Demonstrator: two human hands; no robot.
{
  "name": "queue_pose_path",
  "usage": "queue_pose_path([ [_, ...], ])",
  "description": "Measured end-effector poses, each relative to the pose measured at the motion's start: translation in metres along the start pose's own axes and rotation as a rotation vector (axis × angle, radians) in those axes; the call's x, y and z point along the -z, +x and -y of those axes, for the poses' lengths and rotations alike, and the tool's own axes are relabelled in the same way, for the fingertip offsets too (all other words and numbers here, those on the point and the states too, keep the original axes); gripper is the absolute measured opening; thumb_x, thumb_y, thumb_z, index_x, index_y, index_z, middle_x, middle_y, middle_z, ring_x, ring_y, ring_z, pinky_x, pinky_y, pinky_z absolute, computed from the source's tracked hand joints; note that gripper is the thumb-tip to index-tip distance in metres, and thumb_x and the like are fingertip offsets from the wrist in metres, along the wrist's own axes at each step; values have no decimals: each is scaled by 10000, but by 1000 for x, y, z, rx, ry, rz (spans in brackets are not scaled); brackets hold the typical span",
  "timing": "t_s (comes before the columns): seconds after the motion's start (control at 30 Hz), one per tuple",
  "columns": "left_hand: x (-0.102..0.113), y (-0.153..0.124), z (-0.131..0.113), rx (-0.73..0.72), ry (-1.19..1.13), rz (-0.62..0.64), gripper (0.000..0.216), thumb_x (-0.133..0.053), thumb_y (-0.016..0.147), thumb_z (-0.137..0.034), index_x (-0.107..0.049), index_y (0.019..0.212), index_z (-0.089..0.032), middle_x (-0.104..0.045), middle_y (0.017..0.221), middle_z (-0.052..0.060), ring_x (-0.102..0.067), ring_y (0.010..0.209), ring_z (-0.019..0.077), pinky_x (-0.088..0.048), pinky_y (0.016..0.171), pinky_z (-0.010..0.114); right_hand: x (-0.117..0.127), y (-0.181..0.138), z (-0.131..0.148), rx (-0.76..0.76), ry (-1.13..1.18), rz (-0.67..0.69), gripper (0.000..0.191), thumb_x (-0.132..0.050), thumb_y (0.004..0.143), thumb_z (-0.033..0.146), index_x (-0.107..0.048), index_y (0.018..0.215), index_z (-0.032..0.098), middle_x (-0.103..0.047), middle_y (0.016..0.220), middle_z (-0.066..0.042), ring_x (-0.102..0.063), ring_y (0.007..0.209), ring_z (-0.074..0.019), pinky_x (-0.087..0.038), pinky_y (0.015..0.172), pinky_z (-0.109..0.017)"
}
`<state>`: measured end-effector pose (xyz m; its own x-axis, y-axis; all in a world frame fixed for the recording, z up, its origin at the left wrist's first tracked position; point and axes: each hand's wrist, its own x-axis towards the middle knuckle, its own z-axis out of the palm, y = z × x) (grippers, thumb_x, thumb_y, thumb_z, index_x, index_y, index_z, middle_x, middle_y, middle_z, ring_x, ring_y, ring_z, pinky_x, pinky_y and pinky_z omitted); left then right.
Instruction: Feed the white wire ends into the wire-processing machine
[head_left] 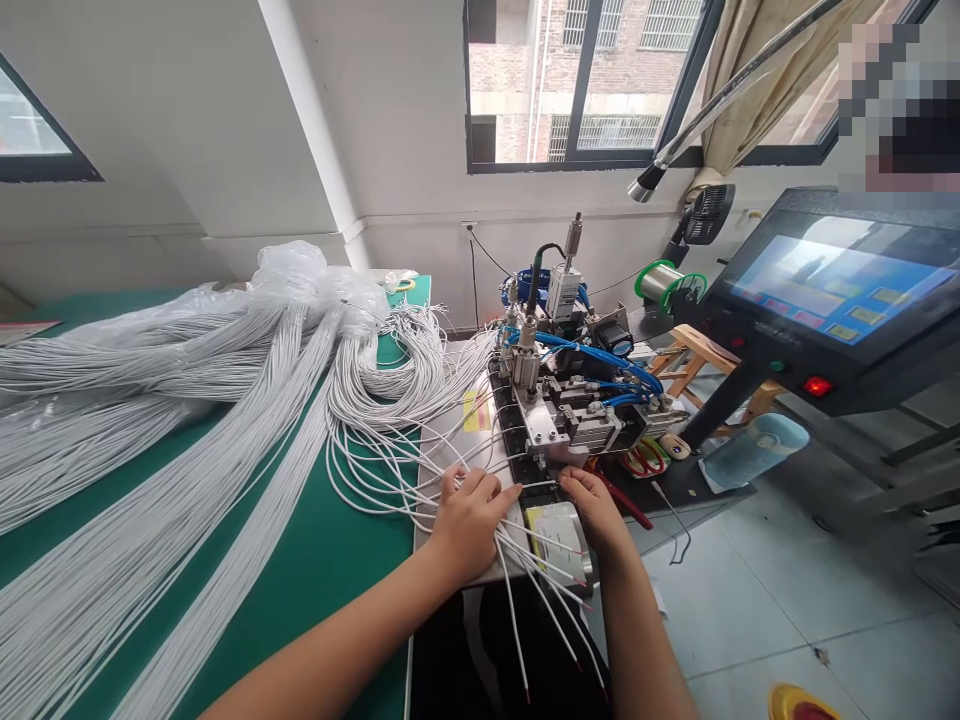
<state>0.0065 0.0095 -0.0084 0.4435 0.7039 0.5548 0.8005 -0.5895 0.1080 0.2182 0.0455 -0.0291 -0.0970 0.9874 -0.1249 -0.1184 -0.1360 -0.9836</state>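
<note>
My left hand is closed around several white cables, whose stripped-looking ends fan out below it toward my lap. From between its thumb and forefinger, one white cable runs across to my right hand. The right fingertips are pinched on that cable's end, at the front of a benchtop machine with metal cylinders and blue air hoses. Just under the cable sits a rounded metal part with a white label. What exactly lies between my right fingertips is too small to make out fully.
Large bundles of white cable, partly wrapped in plastic, cover the green table. A touchscreen stands right of the machine. Behind are a solder-wire spool and a small fan. Red-handled pliers and a blue container lie rightward.
</note>
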Motion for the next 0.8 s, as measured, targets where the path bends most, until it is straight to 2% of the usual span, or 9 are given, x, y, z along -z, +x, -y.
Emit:
queue_pose_path([
  [0.07,0,0,0,1,-8,-14,412,-482,758,-77,-649,1097,-240,-656,888,52,-550,871,231,-262,894,478,1,-2,2,6,-15,12,379,-688,664,498,-470,605,193,-387,521,70,-321,480,-94,-274,474,-223],
  [0.17,1,-1,-1,4,-15,-38,354,-496,772,-95,-660,1053,-235,-666,920,56,-559,913,233,-268,913,473,7,-4,3,82,-179,-1,415,-672,710,559,-534,627,177,-467,558,41,-406,528,-121,-331,516,-240],
  [0.27,3,0,-1,28,-2,-60,342,-509,790,-112,-649,1076,-237,-672,1026,65,-555,996,252,-264,936,481,12,-10,3,206,-378,-138,436,-636,759,584,-619,683,155,-549,617,0,-479,596,-156,-376,564,-260],
  [0.37,6,1,-2,34,-5,-61,406,-504,801,-101,-608,1165,-246,-655,1139,76,-546,1061,262,-255,954,494,15,-25,10,266,-459,-231,438,-577,821,577,-657,747,153,-582,635,-18,-506,602,-169,-392,559,-266],
  [0.43,8,2,-2,21,-20,-59,426,-498,808,-94,-593,1194,-249,-652,1157,79,-555,1061,255,-251,961,493,17,-40,20,276,-488,-164,399,-569,846,543,-657,762,163,-593,643,-18,-512,592,-167,-393,545,-262],
  [0.57,9,3,-3,13,-39,-81,376,-492,849,-108,-608,1174,-258,-663,1123,65,-589,1015,230,-244,976,475,21,-67,45,296,-600,185,282,-584,874,439,-691,823,183,-666,760,-34,-573,680,-181,-426,598,-256],
  [0.63,8,2,-2,5,-48,-100,351,-481,866,-102,-622,1148,-259,-677,1063,48,-612,953,203,-249,979,454,21,-76,54,302,-665,288,238,-597,876,404,-691,815,193,-668,758,-27,-571,662,-171,-412,583,-251],
  [0.7,7,1,-1,-35,-72,-114,331,-467,878,-92,-633,1117,-250,-686,1001,31,-627,891,173,-259,975,425,20,-78,56,327,-702,301,232,-585,887,381,-671,773,198,-658,744,-23,-571,660,-170,-411,591,-254],
  [0.8,4,-1,2,-134,-124,-126,312,-440,901,-88,-635,1097,-234,-693,949,15,-635,821,136,-286,953,381,18,-72,52,353,-711,223,242,-525,916,369,-637,784,201,-646,758,-31,-574,688,-180,-429,624,-267],
])
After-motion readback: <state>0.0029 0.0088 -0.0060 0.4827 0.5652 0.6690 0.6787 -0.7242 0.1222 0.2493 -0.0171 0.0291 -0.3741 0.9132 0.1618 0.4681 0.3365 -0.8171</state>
